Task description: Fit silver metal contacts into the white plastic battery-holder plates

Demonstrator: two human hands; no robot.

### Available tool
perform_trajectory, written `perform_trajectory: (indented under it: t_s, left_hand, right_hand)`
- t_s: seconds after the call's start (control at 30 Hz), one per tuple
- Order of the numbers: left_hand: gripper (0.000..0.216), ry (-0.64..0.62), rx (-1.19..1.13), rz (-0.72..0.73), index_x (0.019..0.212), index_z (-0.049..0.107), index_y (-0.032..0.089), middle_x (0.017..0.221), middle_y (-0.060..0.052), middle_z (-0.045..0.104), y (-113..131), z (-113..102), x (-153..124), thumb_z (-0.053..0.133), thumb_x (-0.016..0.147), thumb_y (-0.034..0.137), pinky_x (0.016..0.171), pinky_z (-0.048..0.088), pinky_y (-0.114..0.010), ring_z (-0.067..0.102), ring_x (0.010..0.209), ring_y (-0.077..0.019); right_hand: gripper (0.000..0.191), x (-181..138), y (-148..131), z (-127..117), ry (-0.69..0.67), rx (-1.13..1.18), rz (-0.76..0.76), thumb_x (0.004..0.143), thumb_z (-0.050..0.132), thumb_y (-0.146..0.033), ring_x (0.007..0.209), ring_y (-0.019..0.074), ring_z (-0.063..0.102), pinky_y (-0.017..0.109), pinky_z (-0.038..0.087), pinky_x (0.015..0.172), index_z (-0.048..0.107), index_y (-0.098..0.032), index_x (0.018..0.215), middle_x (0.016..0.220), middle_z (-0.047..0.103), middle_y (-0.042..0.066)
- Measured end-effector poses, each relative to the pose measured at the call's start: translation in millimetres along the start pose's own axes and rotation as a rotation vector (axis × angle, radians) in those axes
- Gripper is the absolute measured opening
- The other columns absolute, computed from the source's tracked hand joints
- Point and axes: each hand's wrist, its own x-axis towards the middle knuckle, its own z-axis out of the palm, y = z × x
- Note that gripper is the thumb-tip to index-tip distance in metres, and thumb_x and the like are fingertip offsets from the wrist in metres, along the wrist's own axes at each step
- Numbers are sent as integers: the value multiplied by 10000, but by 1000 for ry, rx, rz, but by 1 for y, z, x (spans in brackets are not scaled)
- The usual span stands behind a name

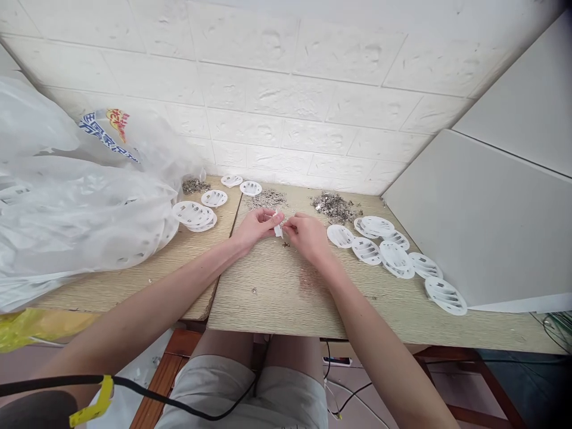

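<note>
My left hand (255,228) and my right hand (306,235) meet over the middle of the wooden table (277,298), fingers pinched together. Between them they hold a small white plastic piece (277,228). Behind my hands lies a pile of small metal parts (267,199), and another such pile (333,206) sits to the right. Several white slotted plastic discs (393,253) spread over the table on my right. More white discs (196,214) lie stacked to my left.
A big translucent plastic bag (75,208) covers the table's left side. A white brick wall (286,89) stands behind, and a grey panel (491,226) leans at the right. Cables hang below the table edge.
</note>
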Motion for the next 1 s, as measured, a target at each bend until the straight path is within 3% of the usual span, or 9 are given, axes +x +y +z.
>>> perform_trajectory:
  t_s: [0.4,0.63,0.87,1.0]
  left_hand:
    - [467,14,23,-4,814,638,130,813,-46,647,3,2,-1,835,589,489,773,509,-343,606,768,-148]
    - [472,-43,19,-19,852,644,131,837,-51,659,5,1,-1,842,593,472,771,515,-344,618,762,-149]
    - [414,-101,-90,15,791,648,131,811,-42,631,13,2,-1,778,672,505,811,504,-327,592,801,-147]
    - [358,-65,-178,16,789,644,142,832,-41,638,12,0,0,761,709,471,819,483,-299,588,820,-143]
  right_hand:
    - [238,2,5,2,-2,31,-56,912,505,-227,672,137,493,267,252,577,693,-173,777,815,605,44]
    - [214,3,6,1,-16,63,-100,898,519,-211,680,134,512,260,270,581,692,-169,779,821,632,42]
    - [138,8,19,-9,-6,342,-69,849,601,-238,718,130,559,243,372,670,722,-171,855,854,704,31]
    - [239,7,24,-13,-129,433,-89,795,662,-348,638,112,514,228,352,608,719,-165,938,764,666,1]
